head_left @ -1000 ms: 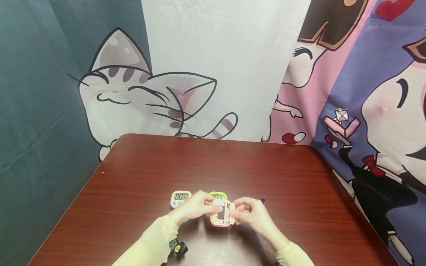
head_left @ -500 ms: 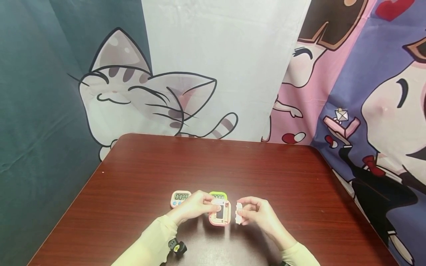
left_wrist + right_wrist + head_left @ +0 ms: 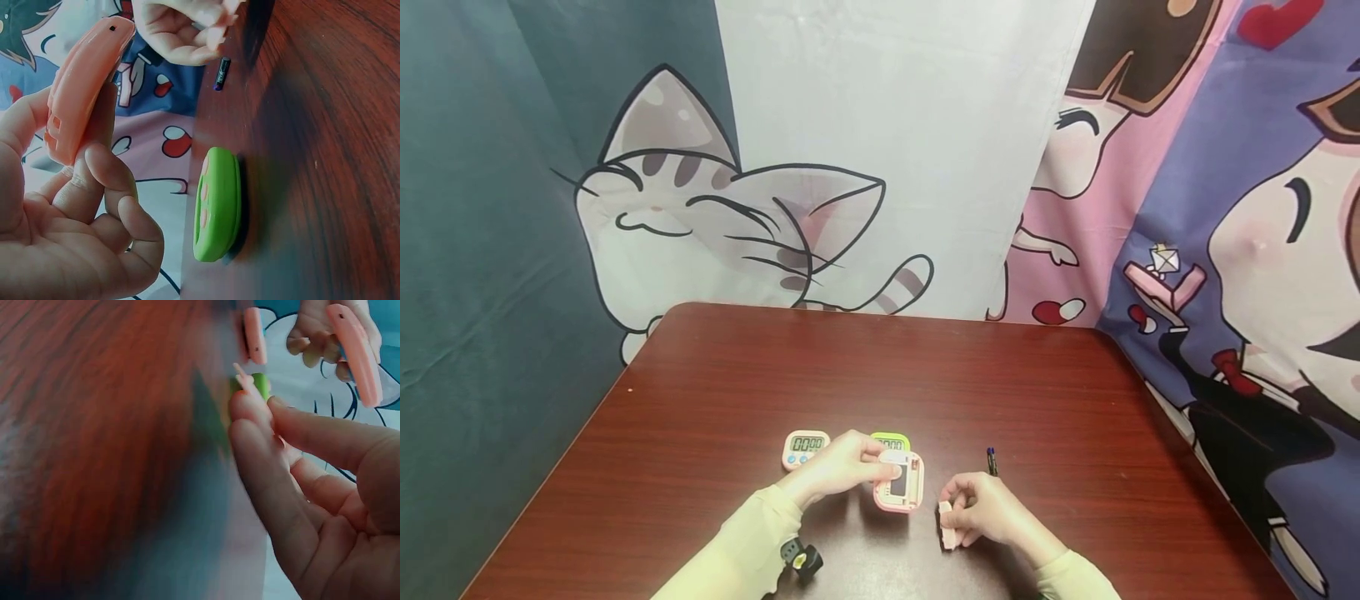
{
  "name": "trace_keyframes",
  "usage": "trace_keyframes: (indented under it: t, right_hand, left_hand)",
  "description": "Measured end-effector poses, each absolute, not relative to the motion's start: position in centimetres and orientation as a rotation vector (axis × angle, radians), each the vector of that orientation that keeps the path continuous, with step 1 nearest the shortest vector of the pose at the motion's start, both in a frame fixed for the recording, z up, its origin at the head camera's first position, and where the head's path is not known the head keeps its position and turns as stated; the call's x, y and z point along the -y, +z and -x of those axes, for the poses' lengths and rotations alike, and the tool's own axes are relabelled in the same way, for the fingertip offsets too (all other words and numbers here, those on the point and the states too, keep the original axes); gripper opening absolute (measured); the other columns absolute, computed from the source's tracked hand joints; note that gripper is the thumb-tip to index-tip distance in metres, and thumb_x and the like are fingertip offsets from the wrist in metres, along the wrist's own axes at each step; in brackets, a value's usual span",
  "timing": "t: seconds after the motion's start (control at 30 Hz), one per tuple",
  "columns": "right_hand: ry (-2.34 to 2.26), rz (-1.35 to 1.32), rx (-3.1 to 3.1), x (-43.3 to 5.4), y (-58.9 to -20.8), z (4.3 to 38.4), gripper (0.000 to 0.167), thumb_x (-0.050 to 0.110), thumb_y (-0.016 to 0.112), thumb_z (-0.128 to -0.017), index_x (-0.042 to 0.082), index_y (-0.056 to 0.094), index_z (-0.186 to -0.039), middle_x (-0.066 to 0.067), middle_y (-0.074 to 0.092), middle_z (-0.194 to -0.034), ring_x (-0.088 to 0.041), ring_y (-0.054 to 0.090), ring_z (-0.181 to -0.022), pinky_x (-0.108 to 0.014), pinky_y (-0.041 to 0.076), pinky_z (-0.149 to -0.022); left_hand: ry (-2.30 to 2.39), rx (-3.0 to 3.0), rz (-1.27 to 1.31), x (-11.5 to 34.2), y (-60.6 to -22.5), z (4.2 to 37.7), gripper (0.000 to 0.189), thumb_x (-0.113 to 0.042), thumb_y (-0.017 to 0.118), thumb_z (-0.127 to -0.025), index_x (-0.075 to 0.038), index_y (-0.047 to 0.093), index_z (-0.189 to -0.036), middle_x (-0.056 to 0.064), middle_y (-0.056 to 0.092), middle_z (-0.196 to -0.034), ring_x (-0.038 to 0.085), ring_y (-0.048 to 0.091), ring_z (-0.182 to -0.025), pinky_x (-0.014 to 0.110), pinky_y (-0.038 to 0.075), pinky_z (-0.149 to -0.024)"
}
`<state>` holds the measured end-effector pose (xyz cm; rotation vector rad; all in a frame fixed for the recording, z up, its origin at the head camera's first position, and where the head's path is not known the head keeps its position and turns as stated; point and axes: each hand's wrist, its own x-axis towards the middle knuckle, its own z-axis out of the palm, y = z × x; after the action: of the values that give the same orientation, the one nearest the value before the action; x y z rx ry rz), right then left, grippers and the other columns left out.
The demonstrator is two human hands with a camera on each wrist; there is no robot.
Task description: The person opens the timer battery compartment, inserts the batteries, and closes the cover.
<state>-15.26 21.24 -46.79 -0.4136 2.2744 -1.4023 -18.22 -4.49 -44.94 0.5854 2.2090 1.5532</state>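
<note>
My left hand (image 3: 841, 467) pinches a pink digital timer (image 3: 898, 502) between thumb and fingers, its back turned up and its long battery compartment uncovered. In the left wrist view the same timer shows edge-on, held above the table. Lower and to the right, my right hand (image 3: 992, 510) pinches a small pale pink battery cover (image 3: 948, 527) close to the table. Most of that cover hides behind the fingers in the right wrist view. Whether the cover touches the table, I cannot tell.
A green timer (image 3: 891, 440) lies just behind the held one, partly covered by it. Left of it rests another pale pink timer (image 3: 805, 448) reading 00:00. A small dark cylinder with a blue end, like a battery (image 3: 222, 74), lies beyond my right hand on the brown table (image 3: 737, 375).
My right hand has pulled the battery cover off the timer's right side, then carried it right and down toward the table's near edge. The left hand and timer have stayed nearly still.
</note>
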Motion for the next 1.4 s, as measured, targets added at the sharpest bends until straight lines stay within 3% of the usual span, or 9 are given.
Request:
trace_keyframes:
  t: [0.33, 1.17, 1.4]
  right_hand:
    - [-1.190, 0.506, -2.425, -21.49, -47.48, 15.01, 0.018, 0.007, 0.076, -0.077, 0.005, 0.062, -0.087, -0.002, 0.058, -0.058, -0.012, 0.058, -0.045, -0.031, 0.048, -0.039]
    - [-1.185, 0.537, -2.452, -20.83, -47.62, 14.78, 0.020, -0.001, 0.075, -0.074, 0.002, 0.060, -0.087, -0.002, 0.058, -0.057, -0.010, 0.057, -0.045, -0.027, 0.048, -0.040]
    - [-1.116, 0.582, -2.577, -21.29, -47.25, 15.17, 0.022, 0.018, 0.076, -0.079, 0.003, 0.062, -0.088, 0.001, 0.056, -0.057, -0.008, 0.053, -0.042, -0.025, 0.046, -0.039]
  left_hand:
    - [1.526, -2.212, -0.590, 4.50, -44.82, 18.12, 0.016, -0.022, 0.069, -0.085, -0.006, 0.070, -0.088, -0.003, 0.066, -0.073, 0.008, 0.055, -0.068, 0.021, 0.043, -0.065]
    - [1.503, -2.235, -0.606, 4.96, -45.10, 18.19, 0.019, -0.027, 0.070, -0.085, -0.009, 0.068, -0.079, -0.008, 0.060, -0.066, 0.002, 0.049, -0.062, 0.019, 0.040, -0.058]
    - [1.491, -2.242, -0.597, 5.05, -45.36, 18.18, 0.020, -0.028, 0.070, -0.084, -0.010, 0.067, -0.076, -0.008, 0.060, -0.065, 0.003, 0.048, -0.062, 0.019, 0.037, -0.057]
